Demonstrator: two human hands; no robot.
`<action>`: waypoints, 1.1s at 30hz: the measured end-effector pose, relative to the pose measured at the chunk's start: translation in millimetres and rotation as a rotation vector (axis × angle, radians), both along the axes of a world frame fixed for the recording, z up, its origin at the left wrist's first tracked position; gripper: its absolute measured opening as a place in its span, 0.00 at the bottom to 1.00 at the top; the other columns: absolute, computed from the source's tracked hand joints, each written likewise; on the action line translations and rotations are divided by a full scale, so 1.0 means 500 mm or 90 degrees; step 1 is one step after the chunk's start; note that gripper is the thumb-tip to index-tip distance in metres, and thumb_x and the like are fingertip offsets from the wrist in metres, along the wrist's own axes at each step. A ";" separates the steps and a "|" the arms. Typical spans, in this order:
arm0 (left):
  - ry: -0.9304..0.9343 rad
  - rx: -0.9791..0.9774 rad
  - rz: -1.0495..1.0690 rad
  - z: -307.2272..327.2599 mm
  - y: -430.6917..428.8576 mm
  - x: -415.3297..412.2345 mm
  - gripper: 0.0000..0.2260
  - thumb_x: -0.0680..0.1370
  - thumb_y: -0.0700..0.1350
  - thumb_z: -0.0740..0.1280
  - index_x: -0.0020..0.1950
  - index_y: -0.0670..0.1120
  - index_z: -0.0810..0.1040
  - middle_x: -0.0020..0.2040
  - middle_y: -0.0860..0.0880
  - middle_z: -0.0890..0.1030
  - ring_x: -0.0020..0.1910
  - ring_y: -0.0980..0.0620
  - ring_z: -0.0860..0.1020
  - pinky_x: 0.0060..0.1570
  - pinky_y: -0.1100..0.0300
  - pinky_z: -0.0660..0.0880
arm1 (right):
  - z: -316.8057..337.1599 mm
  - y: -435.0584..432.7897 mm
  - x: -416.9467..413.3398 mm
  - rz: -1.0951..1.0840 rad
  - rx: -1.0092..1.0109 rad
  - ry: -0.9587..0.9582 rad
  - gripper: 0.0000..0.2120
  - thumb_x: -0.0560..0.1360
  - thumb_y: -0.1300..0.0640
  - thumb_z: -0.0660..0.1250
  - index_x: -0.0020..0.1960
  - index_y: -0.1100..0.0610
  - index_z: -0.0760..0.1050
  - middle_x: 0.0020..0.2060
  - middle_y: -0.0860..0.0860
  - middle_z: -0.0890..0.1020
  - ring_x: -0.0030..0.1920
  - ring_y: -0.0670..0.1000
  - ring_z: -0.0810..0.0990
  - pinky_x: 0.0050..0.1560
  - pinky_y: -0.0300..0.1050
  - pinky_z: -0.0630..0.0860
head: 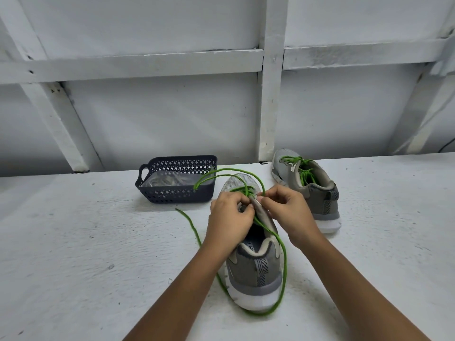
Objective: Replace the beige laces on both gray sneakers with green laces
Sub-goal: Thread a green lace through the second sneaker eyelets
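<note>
The left hand (230,214) curls its fingers onto the eyelet edge of the near sneaker (256,269), probably to steady the shoe and hold the flap open; its fingertips are hidden. The right hand (283,210) pinches the green lace (284,264) at the opposite eyelets, apparently to thread it. Both forearms reach in from below, wrists turned inward, hands almost touching over the tongue. Slack lace loops round the heel and trails left across the surface (73,242). The far sneaker (317,193), already green-laced, sits back right; the beige laces (165,180) lie in the basket (177,194) behind
</note>
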State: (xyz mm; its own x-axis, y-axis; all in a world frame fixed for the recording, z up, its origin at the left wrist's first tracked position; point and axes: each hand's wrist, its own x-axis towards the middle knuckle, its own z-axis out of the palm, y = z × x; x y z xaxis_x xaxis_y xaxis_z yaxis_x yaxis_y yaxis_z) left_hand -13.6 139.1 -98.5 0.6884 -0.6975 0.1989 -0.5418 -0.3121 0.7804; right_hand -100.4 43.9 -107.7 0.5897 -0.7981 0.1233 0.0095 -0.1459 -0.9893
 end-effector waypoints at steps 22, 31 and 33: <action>-0.024 0.033 -0.019 -0.007 -0.010 0.010 0.02 0.76 0.45 0.64 0.43 0.50 0.74 0.53 0.45 0.79 0.57 0.45 0.75 0.56 0.49 0.73 | 0.000 0.032 -0.004 0.034 -0.075 0.010 0.05 0.73 0.57 0.70 0.44 0.49 0.76 0.31 0.48 0.75 0.32 0.44 0.72 0.36 0.39 0.71; 0.080 -0.074 -0.071 0.049 0.035 0.036 0.09 0.79 0.41 0.63 0.40 0.50 0.71 0.52 0.51 0.79 0.54 0.53 0.77 0.57 0.59 0.70 | -0.006 0.019 -0.005 0.043 -0.011 0.008 0.03 0.75 0.55 0.69 0.48 0.53 0.78 0.39 0.57 0.79 0.40 0.49 0.77 0.47 0.49 0.75; 0.288 -0.236 -0.090 0.068 0.048 0.050 0.09 0.81 0.38 0.58 0.41 0.45 0.69 0.46 0.49 0.83 0.48 0.51 0.81 0.54 0.56 0.76 | -0.009 0.016 -0.006 0.041 -0.008 0.015 0.03 0.74 0.54 0.69 0.47 0.52 0.79 0.44 0.61 0.80 0.41 0.49 0.77 0.51 0.53 0.77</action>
